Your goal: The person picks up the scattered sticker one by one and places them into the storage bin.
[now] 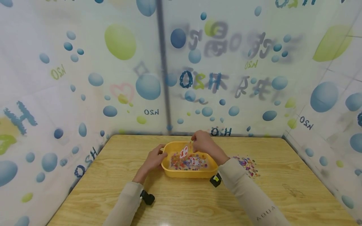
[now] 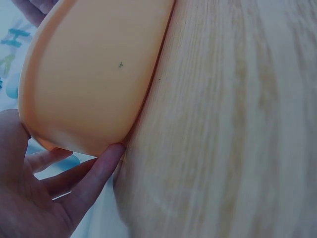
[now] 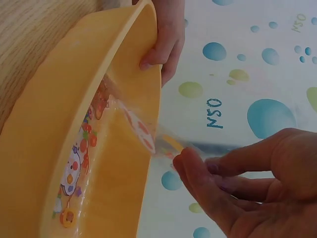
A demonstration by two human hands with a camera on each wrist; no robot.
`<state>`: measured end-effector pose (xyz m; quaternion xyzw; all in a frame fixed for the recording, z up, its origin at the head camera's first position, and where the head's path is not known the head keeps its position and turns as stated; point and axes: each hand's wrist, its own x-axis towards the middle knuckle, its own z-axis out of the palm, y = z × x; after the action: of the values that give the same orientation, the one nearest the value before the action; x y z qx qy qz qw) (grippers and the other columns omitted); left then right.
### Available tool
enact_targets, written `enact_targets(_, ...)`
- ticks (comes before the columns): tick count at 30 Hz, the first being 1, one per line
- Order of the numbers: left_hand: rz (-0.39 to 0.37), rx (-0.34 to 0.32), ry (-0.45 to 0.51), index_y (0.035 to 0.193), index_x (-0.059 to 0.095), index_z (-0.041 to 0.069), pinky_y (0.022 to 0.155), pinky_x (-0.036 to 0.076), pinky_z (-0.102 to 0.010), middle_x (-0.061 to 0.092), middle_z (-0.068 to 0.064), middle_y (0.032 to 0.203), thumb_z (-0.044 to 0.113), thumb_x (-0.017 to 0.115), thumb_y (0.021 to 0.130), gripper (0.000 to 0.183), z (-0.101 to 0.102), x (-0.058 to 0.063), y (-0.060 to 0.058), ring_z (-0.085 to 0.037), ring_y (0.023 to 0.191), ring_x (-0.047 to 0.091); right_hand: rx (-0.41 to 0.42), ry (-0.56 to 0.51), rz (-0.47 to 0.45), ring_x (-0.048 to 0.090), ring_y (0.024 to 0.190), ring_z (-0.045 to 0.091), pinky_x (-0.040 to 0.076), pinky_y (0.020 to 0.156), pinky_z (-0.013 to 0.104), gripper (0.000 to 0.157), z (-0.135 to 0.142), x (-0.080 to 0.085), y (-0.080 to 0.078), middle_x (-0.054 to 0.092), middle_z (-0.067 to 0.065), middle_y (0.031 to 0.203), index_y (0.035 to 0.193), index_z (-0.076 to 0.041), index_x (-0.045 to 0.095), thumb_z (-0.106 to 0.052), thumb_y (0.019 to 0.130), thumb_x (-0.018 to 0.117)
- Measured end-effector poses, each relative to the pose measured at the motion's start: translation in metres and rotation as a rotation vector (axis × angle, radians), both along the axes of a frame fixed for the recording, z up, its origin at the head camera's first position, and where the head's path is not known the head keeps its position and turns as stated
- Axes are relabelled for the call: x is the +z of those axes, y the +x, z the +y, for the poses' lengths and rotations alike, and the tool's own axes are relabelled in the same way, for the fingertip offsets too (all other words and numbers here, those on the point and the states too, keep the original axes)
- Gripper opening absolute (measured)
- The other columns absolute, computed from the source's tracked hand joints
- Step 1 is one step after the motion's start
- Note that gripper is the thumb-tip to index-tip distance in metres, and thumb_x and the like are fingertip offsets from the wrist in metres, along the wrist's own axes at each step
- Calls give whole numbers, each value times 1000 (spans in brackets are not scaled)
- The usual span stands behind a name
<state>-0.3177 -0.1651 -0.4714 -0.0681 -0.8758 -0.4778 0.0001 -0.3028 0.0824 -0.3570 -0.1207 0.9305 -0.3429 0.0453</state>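
A yellow plastic basin (image 1: 189, 173) stands on the wooden table. My left hand (image 1: 153, 159) grips its left end, thumb over the rim and fingers against the outer wall. Above the basin, my right hand (image 1: 205, 145) pinches a clear plastic piece with a red-and-white print (image 1: 183, 152); in the right wrist view this piece hangs tilted from the fingertips, its lower end inside the basin. Whether it is a bag or a sheet I cannot tell. Small colourful pieces (image 1: 175, 163) cover the basin's floor, along with a white cartoon figure (image 3: 71, 173).
To the right of the basin, partly behind the right sleeve, lies a scatter of small colourful pieces (image 1: 249, 164) on the wooden table (image 1: 181, 201). A curtain (image 1: 127, 78) printed with blue and green spots hangs behind the table and along both sides.
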Motion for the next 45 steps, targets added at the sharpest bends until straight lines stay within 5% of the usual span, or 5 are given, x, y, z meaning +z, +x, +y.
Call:
enact_targets(6,-11,-1,22,141,58,12,55,62,-37,69,-23,115,18,57,95,46,0,-2,-1,-27,88,70,40,58,-41,74,74,24,64,69,33,30,-4,4,-2,71,26,124,122,8,71,-5,98,58)
enact_targets(17,-26,11,26,140,58,15,53,61,-35,69,-21,113,20,58,96,45,1,0,-1,-24,83,69,19,125,-71,70,64,18,63,63,29,34,-5,2,-11,67,26,130,130,8,65,2,98,55)
enact_targets(23,-28,1,28,141,58,15,53,61,-35,69,-21,113,20,57,95,46,1,0,-1,-24,82,69,8,162,-74,67,58,18,63,63,32,19,4,-1,-13,73,19,100,107,6,74,2,94,61)
enact_targets(29,-25,3,26,140,59,15,50,60,-36,69,-22,115,19,57,95,45,0,0,0,-25,82,69,9,202,-105,61,51,16,62,60,30,16,12,-7,-19,61,7,66,83,3,74,-1,93,63)
enact_targets(45,-23,6,34,140,59,14,54,62,-36,68,-23,117,19,59,96,45,1,-2,-1,-27,87,69,-64,243,-240,72,62,23,63,62,31,5,14,-18,-34,67,13,82,91,1,68,-2,91,73)
